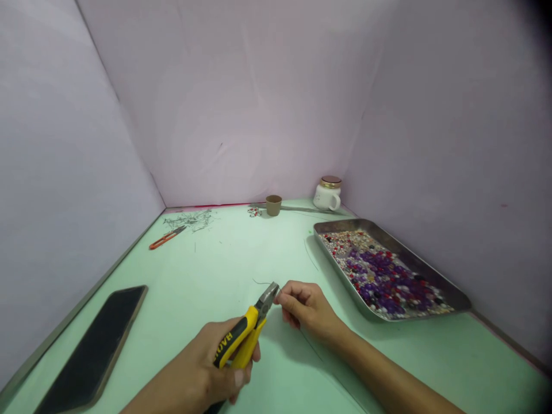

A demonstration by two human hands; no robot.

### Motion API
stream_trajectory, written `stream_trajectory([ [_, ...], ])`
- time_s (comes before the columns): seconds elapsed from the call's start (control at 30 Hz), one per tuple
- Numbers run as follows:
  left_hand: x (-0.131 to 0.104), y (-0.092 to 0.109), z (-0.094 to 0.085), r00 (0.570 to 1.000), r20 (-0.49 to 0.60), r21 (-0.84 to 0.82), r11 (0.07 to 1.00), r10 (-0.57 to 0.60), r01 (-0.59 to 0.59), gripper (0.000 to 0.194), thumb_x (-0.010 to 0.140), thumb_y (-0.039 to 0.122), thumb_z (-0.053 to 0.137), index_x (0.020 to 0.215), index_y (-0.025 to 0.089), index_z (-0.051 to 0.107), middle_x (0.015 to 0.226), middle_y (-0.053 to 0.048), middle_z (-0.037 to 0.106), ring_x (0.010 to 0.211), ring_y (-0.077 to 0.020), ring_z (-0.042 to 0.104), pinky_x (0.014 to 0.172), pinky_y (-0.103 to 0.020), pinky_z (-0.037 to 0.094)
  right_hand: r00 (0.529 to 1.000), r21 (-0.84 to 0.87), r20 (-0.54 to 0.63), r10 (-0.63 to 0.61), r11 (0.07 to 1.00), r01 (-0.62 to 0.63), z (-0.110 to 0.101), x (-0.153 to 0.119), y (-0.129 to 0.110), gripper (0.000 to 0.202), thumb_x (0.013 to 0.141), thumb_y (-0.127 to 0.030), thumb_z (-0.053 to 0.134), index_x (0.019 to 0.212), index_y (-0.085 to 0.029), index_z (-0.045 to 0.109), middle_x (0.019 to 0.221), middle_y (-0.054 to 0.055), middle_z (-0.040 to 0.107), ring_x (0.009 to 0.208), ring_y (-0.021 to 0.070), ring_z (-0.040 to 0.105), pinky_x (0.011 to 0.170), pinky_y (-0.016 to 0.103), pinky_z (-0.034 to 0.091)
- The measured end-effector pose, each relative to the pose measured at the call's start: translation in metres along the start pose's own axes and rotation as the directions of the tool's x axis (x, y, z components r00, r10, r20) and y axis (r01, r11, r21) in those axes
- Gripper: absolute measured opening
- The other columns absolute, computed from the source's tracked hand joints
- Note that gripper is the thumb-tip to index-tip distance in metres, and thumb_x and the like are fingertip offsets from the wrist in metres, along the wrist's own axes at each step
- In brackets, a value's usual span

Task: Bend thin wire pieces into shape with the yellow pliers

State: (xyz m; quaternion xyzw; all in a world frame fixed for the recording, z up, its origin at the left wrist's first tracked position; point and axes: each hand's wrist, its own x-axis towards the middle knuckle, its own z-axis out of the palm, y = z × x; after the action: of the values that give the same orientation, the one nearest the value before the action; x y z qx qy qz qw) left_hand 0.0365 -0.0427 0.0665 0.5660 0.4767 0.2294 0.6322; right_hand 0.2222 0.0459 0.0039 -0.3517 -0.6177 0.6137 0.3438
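My left hand (215, 365) is wrapped round the yellow and black handles of a pair of pliers (248, 336). The plier jaws point up and to the right and meet a thin wire (262, 282) just at my right fingertips. My right hand (308, 307) pinches the wire between thumb and forefinger. A short end of it curls out left of the jaws, and a long thin strand runs from under my right hand toward the bottom edge. Whatever else lies between the right fingertips is too small to make out.
A metal tray (345, 282) of mixed beads stands at right. A dark phone (97, 345) lies at left. Farther back are orange thread snips (166, 237), wire scraps (190, 219), a small brown cup (273, 205), a beaded piece (254, 212) and a white lidded mug (325, 195). Walls enclose three sides.
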Motion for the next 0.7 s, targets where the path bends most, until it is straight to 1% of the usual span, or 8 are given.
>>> stream_trajectory([
  [0.07, 0.001, -0.001, -0.001, 0.999, -0.051, 0.076, 0.997, 0.012, -0.008, 0.021, 0.063, 0.012, 0.046, 0.084, 0.018, 0.05, 0.064, 0.005, 0.046, 0.057, -0.0096, 0.038, 0.054, -0.021, 0.034, 0.999, -0.056, 0.025, 0.037, 0.998, -0.035, 0.0, 0.0, 0.001, 0.028, 0.077, -0.039, 0.048, 0.065, -0.015, 0.055, 0.041, -0.005, 0.047, 0.032, 0.0058, 0.036, 0.034, 0.018, 0.026],
  [0.13, 0.003, -0.004, -0.001, 0.978, -0.202, 0.257, 0.966, 0.054, 0.0, 0.023, 0.067, 0.011, 0.045, 0.088, 0.019, 0.052, 0.073, 0.003, 0.05, 0.065, -0.0126, 0.045, 0.062, -0.022, 0.037, 0.998, -0.129, 0.015, 0.064, 0.99, -0.061, 0.0, 0.001, 0.003, 0.032, 0.078, -0.04, 0.045, 0.063, -0.014, 0.056, 0.037, -0.006, 0.043, 0.03, 0.0052, 0.031, 0.033, 0.018, 0.023],
  [0.27, 0.011, -0.017, 0.001, 0.92, -0.335, 0.584, 0.811, 0.203, 0.034, 0.048, 0.073, 0.007, 0.039, 0.119, 0.022, 0.043, 0.097, -0.005, 0.054, 0.089, -0.0198, 0.051, 0.082, -0.028, 0.038, 0.996, -0.212, -0.051, 0.076, 0.973, -0.085, 0.001, 0.002, 0.003, 0.034, 0.079, -0.039, 0.044, 0.058, -0.015, 0.056, 0.034, -0.007, 0.036, 0.032, 0.0049, 0.027, 0.035, 0.018, 0.021],
  [0.37, 0.017, -0.032, 0.002, 0.895, -0.402, 0.731, 0.656, 0.192, 0.187, 0.075, 0.062, -0.005, 0.036, 0.133, 0.02, 0.027, 0.111, -0.01, 0.05, 0.098, -0.0225, 0.05, 0.082, -0.03, 0.039, 0.992, -0.219, -0.062, 0.109, 0.968, -0.12, 0.003, 0.002, 0.0, 0.034, 0.079, -0.038, 0.043, 0.057, -0.015, 0.055, 0.033, -0.007, 0.034, 0.032, 0.0053, 0.027, 0.035, 0.019, 0.02],
  [0.47, 0.021, -0.039, 0.004, 0.865, -0.46, 0.792, 0.534, 0.201, 0.297, 0.084, 0.056, -0.009, 0.034, 0.135, 0.019, 0.022, 0.121, -0.012, 0.044, 0.107, -0.0243, 0.044, 0.084, -0.032, 0.038, 0.989, -0.218, -0.079, 0.123, 0.966, -0.137, 0.003, 0.001, -0.001, 0.034, 0.08, -0.038, 0.042, 0.058, -0.015, 0.055, 0.033, -0.007, 0.034, 0.032, 0.0055, 0.026, 0.036, 0.019, 0.02],
  [0.53, 0.019, -0.034, 0.005, 0.867, -0.452, 0.773, 0.577, 0.208, 0.264, 0.083, 0.057, -0.008, 0.034, 0.135, 0.02, 0.023, 0.121, -0.011, 0.044, 0.108, -0.023, 0.044, 0.085, -0.03, 0.037, 0.99, -0.218, -0.069, 0.121, 0.967, -0.134, 0.002, 0.001, -0.001, 0.035, 0.08, -0.04, 0.041, 0.059, -0.015, 0.056, 0.033, -0.007, 0.034, 0.032, 0.0056, 0.026, 0.036, 0.019, 0.02],
  [0.6, 0.015, -0.022, 0.005, 0.895, -0.398, 0.685, 0.715, 0.203, 0.143, 0.072, 0.063, -0.003, 0.036, 0.13, 0.021, 0.03, 0.113, -0.009, 0.048, 0.101, -0.0202, 0.047, 0.084, -0.027, 0.037, 0.994, -0.22, -0.041, 0.102, 0.969, -0.109, 0.001, 0.001, 0.0, 0.035, 0.079, -0.04, 0.042, 0.06, -0.015, 0.056, 0.034, -0.007, 0.034, 0.032, 0.0056, 0.026, 0.036, 0.019, 0.02],
  [0.7, 0.007, -0.003, 0.004, 0.948, -0.307, 0.428, 0.902, 0.087, 0.056, 0.033, 0.071, 0.01, 0.041, 0.102, 0.019, 0.049, 0.077, 0.0, 0.052, 0.071, -0.0148, 0.048, 0.066, -0.022, 0.04, 0.998, -0.204, -0.005, 0.056, 0.977, -0.056, -0.001, 0.001, 0.001, 0.035, 0.079, -0.042, 0.043, 0.06, -0.015, 0.055, 0.035, -0.008, 0.034, 0.033, 0.0057, 0.026, 0.037, 0.019, 0.02],
])
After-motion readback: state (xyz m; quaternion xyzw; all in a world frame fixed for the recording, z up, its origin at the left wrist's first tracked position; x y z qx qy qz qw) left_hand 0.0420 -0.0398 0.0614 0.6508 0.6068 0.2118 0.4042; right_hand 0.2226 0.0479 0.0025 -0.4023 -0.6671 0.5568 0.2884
